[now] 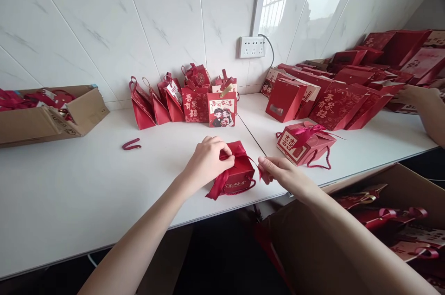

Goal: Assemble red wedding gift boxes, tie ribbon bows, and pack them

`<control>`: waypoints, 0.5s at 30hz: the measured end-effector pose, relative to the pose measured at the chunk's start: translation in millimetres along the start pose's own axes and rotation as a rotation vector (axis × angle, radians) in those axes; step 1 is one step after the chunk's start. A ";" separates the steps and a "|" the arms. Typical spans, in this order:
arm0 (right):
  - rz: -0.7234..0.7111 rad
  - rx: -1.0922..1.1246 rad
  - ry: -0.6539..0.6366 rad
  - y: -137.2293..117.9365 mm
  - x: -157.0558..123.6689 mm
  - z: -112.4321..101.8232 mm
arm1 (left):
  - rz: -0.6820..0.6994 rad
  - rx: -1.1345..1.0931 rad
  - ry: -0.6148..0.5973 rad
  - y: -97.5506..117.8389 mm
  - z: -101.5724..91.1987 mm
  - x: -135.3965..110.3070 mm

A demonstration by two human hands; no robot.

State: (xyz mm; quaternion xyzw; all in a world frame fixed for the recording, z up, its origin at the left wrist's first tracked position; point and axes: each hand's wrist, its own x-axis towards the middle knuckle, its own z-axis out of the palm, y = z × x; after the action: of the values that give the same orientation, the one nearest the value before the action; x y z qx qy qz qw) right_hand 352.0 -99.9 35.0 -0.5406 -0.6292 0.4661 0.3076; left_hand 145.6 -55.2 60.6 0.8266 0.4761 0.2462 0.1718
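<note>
A small red gift box [239, 178] with a twisted cord handle stands near the table's front edge. Red ribbon [219, 185] lies over its top, one tail hanging down its left side. My left hand [210, 160] is on top of the box, thumb and finger pinching the ribbon at its middle. To the right of the box, my right hand [274, 172] pinches the other ribbon end, which stretches between box and fingers. A second red box [301, 144], tied with a bow and fitted with a cord handle, sits beyond my right hand.
Finished-looking red gift bags [196, 105] line the tiled wall, with many more bags [335, 100] to the right. Another person's hand [410, 100] reaches among those. Cardboard boxes of gift bags stand left [34, 123] and lower right [413, 188]. A ribbon strip [131, 144] lies on the table.
</note>
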 end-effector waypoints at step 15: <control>0.025 -0.211 -0.032 -9.8 -28.1 4.8 | -0.004 -0.013 0.006 -1.7 1.1 -1.8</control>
State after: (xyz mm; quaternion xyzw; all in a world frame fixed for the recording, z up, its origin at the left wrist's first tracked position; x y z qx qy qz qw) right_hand 350.2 -128.2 45.4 -0.5703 -0.6729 0.4095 0.2331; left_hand 144.2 -56.0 58.3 0.8237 0.4766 0.2516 0.1763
